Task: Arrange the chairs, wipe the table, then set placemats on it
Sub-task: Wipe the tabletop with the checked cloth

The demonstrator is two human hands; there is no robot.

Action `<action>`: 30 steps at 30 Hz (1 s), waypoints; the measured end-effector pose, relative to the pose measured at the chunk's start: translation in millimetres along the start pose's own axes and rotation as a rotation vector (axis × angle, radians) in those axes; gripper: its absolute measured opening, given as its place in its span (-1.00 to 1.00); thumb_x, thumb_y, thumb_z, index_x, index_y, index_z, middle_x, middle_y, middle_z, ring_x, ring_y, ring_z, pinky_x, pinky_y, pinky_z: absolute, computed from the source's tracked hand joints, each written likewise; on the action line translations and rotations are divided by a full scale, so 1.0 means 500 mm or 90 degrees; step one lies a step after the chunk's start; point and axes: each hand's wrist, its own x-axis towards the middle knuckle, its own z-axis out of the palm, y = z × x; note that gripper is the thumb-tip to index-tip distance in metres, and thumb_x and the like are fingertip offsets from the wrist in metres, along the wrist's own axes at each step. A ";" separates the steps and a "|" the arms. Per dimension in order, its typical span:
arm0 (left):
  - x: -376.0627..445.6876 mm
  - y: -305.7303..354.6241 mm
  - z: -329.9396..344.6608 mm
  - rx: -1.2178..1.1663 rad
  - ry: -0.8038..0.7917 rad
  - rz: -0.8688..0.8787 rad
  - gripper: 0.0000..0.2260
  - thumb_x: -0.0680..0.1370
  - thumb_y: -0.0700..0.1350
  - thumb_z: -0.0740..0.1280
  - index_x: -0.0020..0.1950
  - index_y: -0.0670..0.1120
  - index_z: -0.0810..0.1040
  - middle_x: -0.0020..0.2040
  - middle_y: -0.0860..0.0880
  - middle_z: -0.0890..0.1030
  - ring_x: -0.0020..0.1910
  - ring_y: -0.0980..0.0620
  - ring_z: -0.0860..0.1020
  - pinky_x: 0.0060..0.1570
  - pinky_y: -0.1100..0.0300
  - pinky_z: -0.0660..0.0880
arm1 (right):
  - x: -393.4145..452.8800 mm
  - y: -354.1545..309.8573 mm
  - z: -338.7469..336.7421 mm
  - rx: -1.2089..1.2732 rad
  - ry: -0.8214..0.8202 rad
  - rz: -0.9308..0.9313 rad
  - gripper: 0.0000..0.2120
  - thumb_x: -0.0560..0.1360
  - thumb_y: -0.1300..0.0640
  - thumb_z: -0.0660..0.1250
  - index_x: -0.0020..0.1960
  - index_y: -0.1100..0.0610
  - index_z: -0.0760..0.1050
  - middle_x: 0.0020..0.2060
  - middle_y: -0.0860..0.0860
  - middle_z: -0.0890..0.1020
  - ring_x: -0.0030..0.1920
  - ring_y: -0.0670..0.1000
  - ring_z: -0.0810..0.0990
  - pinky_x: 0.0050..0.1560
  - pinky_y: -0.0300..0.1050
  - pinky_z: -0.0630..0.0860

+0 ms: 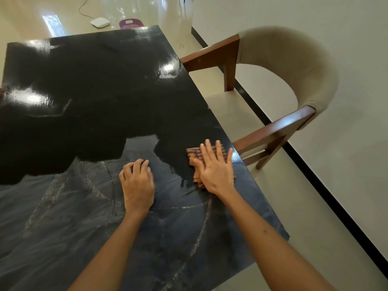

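Note:
A glossy black table (94, 85) fills the left and middle of the view. My right hand (216, 168) lies flat with straight fingers on a folded orange and purple checked cloth (194, 157), pressing it onto the table near the right edge. My left hand (137, 181) rests on the tabletop a little to the left, its fingers curled under and holding nothing. A chair (289, 66) with a beige curved back and brown wooden arms stands at the table's right side, tucked partly under the edge.
A white wall with a black skirting strip (315, 171) runs close behind the chair. On the shiny floor beyond the table's far end lie a white flat device with a cable (100, 22) and a purple object (131, 23).

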 end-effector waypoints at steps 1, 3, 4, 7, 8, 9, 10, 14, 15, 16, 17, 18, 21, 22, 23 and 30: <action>0.000 0.000 0.000 0.001 0.001 0.002 -0.66 0.60 -0.11 0.09 0.20 -0.22 0.55 0.17 -0.15 0.55 0.13 -0.16 0.43 0.11 -0.08 0.39 | -0.006 0.022 -0.001 -0.006 0.003 0.041 -0.34 0.54 -0.32 -0.35 0.56 -0.08 -0.07 0.55 -0.11 -0.10 0.54 0.02 -0.24 0.47 0.27 -0.27; 0.000 0.000 0.000 0.002 -0.002 0.003 -0.65 0.60 -0.10 0.07 0.21 -0.22 0.54 0.18 -0.15 0.55 0.13 -0.16 0.43 0.12 -0.09 0.38 | -0.027 0.066 -0.003 -0.025 0.013 0.125 -0.30 0.51 -0.34 -0.41 0.56 -0.07 -0.12 0.56 -0.08 -0.13 0.54 0.06 -0.25 0.47 0.29 -0.28; 0.001 0.000 0.000 0.002 -0.004 0.002 -0.64 0.60 -0.10 0.06 0.21 -0.22 0.54 0.18 -0.15 0.55 0.13 -0.17 0.43 0.12 -0.09 0.38 | -0.039 0.082 -0.005 -0.032 0.016 0.164 -0.29 0.51 -0.34 -0.42 0.57 -0.06 -0.12 0.56 -0.06 -0.13 0.54 0.07 -0.24 0.47 0.28 -0.28; 0.000 0.001 0.000 0.007 -0.005 0.000 -0.65 0.60 -0.10 0.07 0.21 -0.22 0.54 0.18 -0.16 0.55 0.13 -0.18 0.44 0.12 -0.10 0.37 | -0.060 0.089 -0.008 -0.036 0.015 0.236 -0.31 0.54 -0.31 -0.33 0.57 -0.01 -0.11 0.57 -0.03 -0.10 0.55 0.11 -0.21 0.49 0.27 -0.22; -0.001 0.001 0.001 0.009 -0.006 0.001 -0.65 0.61 -0.10 0.07 0.21 -0.22 0.54 0.18 -0.16 0.55 0.13 -0.18 0.44 0.13 -0.09 0.36 | -0.061 0.080 -0.009 -0.029 0.018 0.240 -0.34 0.56 -0.29 -0.29 0.58 0.00 -0.10 0.57 -0.02 -0.09 0.55 0.12 -0.21 0.49 0.27 -0.21; -0.001 0.001 0.001 0.012 -0.005 0.003 -0.66 0.61 -0.10 0.07 0.21 -0.22 0.54 0.18 -0.16 0.54 0.14 -0.18 0.43 0.13 -0.10 0.36 | -0.060 0.067 -0.007 -0.022 0.021 0.231 -0.36 0.58 -0.28 -0.26 0.58 0.00 -0.10 0.57 -0.02 -0.09 0.55 0.12 -0.21 0.49 0.27 -0.22; -0.002 0.000 0.002 0.015 -0.004 0.006 -0.67 0.61 -0.11 0.09 0.21 -0.22 0.53 0.18 -0.17 0.54 0.14 -0.19 0.43 0.13 -0.10 0.35 | -0.059 0.048 -0.004 -0.018 0.024 0.207 -0.37 0.59 -0.27 -0.26 0.57 0.00 -0.09 0.57 -0.02 -0.09 0.55 0.12 -0.22 0.49 0.26 -0.23; -0.001 0.000 0.002 0.017 -0.005 0.006 -0.75 0.60 -0.17 0.21 0.21 -0.22 0.53 0.17 -0.18 0.53 0.15 -0.19 0.42 0.15 -0.10 0.34 | -0.083 -0.077 0.023 0.010 0.027 0.052 -0.38 0.59 -0.27 -0.18 0.56 0.00 0.09 0.56 -0.03 0.06 0.56 0.12 -0.12 0.49 0.27 -0.15; -0.002 0.001 0.000 0.017 -0.002 0.008 -0.76 0.59 -0.17 0.22 0.20 -0.23 0.53 0.17 -0.19 0.53 0.15 -0.19 0.42 0.14 -0.10 0.34 | -0.098 -0.108 0.031 0.020 0.028 0.012 -0.39 0.59 -0.25 -0.13 0.55 0.01 0.14 0.55 -0.03 0.11 0.56 0.13 -0.08 0.49 0.26 -0.11; -0.002 0.002 -0.001 0.017 0.002 0.013 -0.76 0.59 -0.18 0.22 0.20 -0.23 0.53 0.17 -0.20 0.53 0.14 -0.20 0.43 0.14 -0.10 0.34 | -0.114 -0.132 0.038 0.025 0.026 -0.030 -0.40 0.60 -0.24 -0.09 0.54 0.02 0.17 0.54 -0.02 0.14 0.55 0.13 -0.04 0.49 0.26 -0.09; -0.003 0.002 -0.002 0.016 0.007 0.019 -0.76 0.59 -0.18 0.22 0.20 -0.23 0.53 0.17 -0.20 0.53 0.14 -0.20 0.43 0.13 -0.11 0.34 | -0.131 -0.145 0.043 0.025 0.023 -0.066 -0.41 0.60 -0.23 -0.06 0.54 0.03 0.18 0.54 -0.02 0.15 0.55 0.12 -0.03 0.49 0.25 -0.08; -0.004 0.001 -0.002 0.013 0.012 0.024 -0.76 0.59 -0.19 0.22 0.20 -0.24 0.53 0.16 -0.20 0.53 0.14 -0.20 0.43 0.13 -0.11 0.35 | -0.146 -0.146 0.046 0.022 0.022 -0.091 -0.42 0.60 -0.23 -0.04 0.54 0.03 0.17 0.54 -0.03 0.14 0.56 0.10 -0.04 0.50 0.24 -0.08; -0.005 -0.002 -0.001 -0.005 0.029 0.029 -0.76 0.59 -0.19 0.22 0.21 -0.24 0.53 0.16 -0.20 0.53 0.14 -0.20 0.43 0.13 -0.10 0.34 | -0.167 -0.107 0.043 0.002 0.036 -0.111 -0.42 0.59 -0.24 -0.02 0.53 0.01 0.18 0.54 -0.05 0.14 0.56 0.07 -0.04 0.50 0.23 -0.07; -0.006 -0.002 0.000 -0.011 0.033 0.031 -0.76 0.59 -0.19 0.22 0.21 -0.24 0.52 0.16 -0.20 0.53 0.14 -0.20 0.43 0.13 -0.10 0.34 | -0.168 -0.088 0.039 -0.006 0.038 -0.095 -0.41 0.59 -0.25 -0.02 0.53 0.00 0.18 0.54 -0.05 0.14 0.56 0.07 -0.04 0.50 0.23 -0.07; -0.006 -0.003 0.001 -0.016 0.036 0.032 -0.75 0.59 -0.19 0.21 0.21 -0.24 0.52 0.16 -0.20 0.52 0.15 -0.20 0.42 0.14 -0.10 0.34 | -0.168 -0.066 0.034 -0.011 0.037 -0.070 -0.41 0.59 -0.26 -0.03 0.54 -0.02 0.16 0.55 -0.06 0.12 0.56 0.06 -0.06 0.50 0.22 -0.09; -0.005 -0.002 0.002 -0.023 0.045 0.044 -0.75 0.60 -0.19 0.21 0.23 -0.24 0.51 0.18 -0.20 0.51 0.15 -0.21 0.42 0.14 -0.12 0.33 | -0.203 0.118 -0.001 -0.027 0.028 0.137 -0.38 0.58 -0.30 -0.22 0.57 -0.07 -0.03 0.56 -0.07 -0.01 0.55 0.05 -0.17 0.51 0.21 -0.20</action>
